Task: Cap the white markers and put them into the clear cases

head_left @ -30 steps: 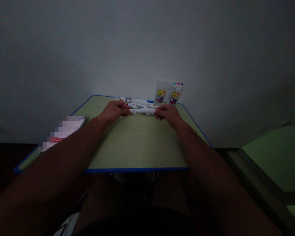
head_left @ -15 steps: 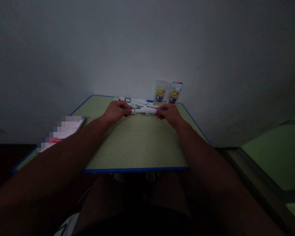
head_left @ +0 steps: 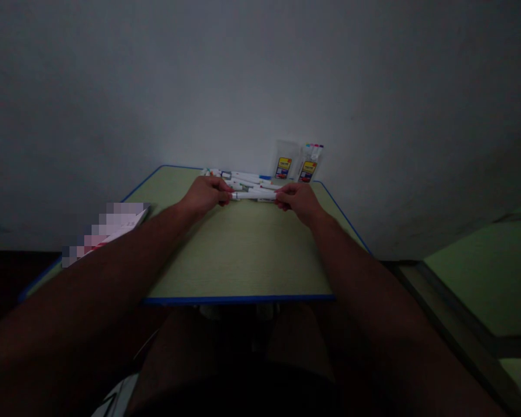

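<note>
A white marker [head_left: 254, 196] lies level between my hands, near the back of the table. My left hand [head_left: 206, 194] pinches its left end between thumb and fingers. At its right end, my right hand [head_left: 298, 200] has its fingers closed on the marker in the same way. Just behind it is a loose pile of white markers [head_left: 247, 178], several of them with coloured ends, one blue. My fingers cover both tips of the held marker, so its colour is hidden.
Against the wall stand a clear plastic case [head_left: 285, 159] with a yellow label and a second case [head_left: 309, 164] with several coloured markers in it. A booklet [head_left: 117, 227], partly blurred out, lies at the left edge of the blue-rimmed table [head_left: 243, 255].
Both hands stay in nearly the same place, still gripping the marker at its two ends. The view has shifted very slightly; the pile and cases have not moved.
</note>
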The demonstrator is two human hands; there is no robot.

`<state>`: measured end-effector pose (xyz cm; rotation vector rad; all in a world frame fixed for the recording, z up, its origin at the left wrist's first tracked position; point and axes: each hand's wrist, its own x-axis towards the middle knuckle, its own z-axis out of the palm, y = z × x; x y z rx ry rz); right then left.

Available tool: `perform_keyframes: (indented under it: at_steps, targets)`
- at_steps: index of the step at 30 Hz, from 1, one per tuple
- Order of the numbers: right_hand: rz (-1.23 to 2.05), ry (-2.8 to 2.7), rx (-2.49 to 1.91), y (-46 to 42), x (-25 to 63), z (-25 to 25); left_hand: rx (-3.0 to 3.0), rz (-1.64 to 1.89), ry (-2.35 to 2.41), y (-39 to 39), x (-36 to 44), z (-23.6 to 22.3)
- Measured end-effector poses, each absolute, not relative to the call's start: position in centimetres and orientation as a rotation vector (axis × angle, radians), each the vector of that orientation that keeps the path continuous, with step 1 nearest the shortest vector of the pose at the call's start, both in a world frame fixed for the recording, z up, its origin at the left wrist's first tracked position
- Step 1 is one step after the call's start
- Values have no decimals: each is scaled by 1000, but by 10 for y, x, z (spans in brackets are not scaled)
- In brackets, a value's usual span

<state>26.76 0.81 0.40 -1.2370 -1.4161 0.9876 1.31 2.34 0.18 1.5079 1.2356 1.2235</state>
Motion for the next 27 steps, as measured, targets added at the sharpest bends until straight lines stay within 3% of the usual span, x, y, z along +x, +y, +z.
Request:
perform_keyframes:
  at_steps: [27]
  targets:
    - [997, -1422, -1266, 8, 267, 3, 1507, 1230, 1267, 19, 17, 5]
